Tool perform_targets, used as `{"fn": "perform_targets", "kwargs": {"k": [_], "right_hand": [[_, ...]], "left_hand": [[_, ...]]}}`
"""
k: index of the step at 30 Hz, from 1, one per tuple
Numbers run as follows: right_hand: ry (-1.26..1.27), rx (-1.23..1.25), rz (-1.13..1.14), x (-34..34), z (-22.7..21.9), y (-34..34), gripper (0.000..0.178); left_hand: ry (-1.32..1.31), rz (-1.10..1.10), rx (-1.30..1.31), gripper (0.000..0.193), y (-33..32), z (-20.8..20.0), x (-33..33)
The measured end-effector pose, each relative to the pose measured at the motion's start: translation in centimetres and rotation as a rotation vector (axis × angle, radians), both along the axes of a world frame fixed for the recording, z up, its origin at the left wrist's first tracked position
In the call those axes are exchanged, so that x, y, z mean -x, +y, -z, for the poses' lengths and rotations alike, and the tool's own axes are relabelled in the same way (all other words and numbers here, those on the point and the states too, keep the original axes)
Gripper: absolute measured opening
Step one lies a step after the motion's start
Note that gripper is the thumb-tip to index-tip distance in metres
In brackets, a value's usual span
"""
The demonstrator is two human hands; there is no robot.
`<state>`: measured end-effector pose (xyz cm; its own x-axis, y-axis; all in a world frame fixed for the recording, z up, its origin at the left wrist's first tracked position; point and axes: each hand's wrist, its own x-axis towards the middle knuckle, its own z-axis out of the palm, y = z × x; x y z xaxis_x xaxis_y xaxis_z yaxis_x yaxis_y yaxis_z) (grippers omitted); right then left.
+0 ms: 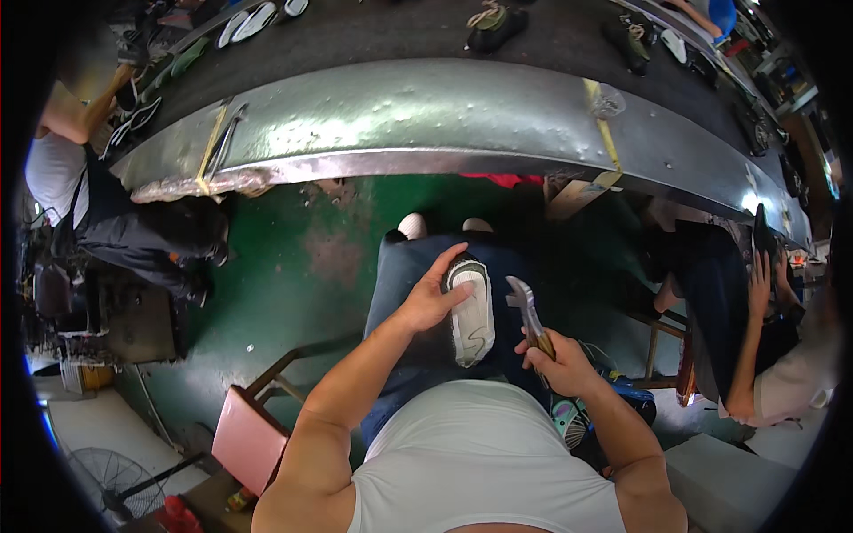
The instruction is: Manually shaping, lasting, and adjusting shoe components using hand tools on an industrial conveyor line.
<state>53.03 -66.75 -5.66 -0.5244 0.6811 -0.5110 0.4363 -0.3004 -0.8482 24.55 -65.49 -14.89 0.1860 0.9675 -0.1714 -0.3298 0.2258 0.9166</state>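
Looking at an unfinished shoe [472,324] upturned at the lap [402,275], right between both hands, pale bottom facing up with a dark squiggle [477,341] toward its near end. Runs lengthwise near to far, almost dead straight. Being grasped by the left hand [431,300] from the left, round its far half, with the thumb lying across the pale underside and fingers hooked about the far end. Leaves the near half and most of the right edge uncovered. Got a hand tool [530,315] in the right hand [562,357], fingers curled round a brownish grip, curved metal head pointing far and slightly left (hammer or pincers, honestly can't tell from this angle). Sits just right of the shoe, seemingly not touching, so leftward from tool to shoe. Nearer hand to the shoe: definitely the left, being right on it. Also worth noting: a long bench [382,115] with a metal edge on the far side, a pink chair [249,440] near left, plus another person's hand [758,286] well apart on the right.
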Motion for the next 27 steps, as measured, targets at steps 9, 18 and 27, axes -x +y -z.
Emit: {"fn": "perform_targets", "kwargs": {"k": [9,18,27], "right_hand": [[0.251,0.433,-0.078,4.5,-0.2,1.6,0.029],[0.023,0.036,-0.157,4.9,3.4,1.9,0.018],[0.189,0.574,-0.058,3.3,0.3,4.3,0.030]], "left_hand": [[0.657,-0.191,-0.266,0.053,-3.0,2.3,0.7],[0.371,-0.074,-0.163,0.043,-2.1,0.8,0.8],[0.384,-0.026,-0.129,0.040,-0.6,0.7,-0.3]]}}
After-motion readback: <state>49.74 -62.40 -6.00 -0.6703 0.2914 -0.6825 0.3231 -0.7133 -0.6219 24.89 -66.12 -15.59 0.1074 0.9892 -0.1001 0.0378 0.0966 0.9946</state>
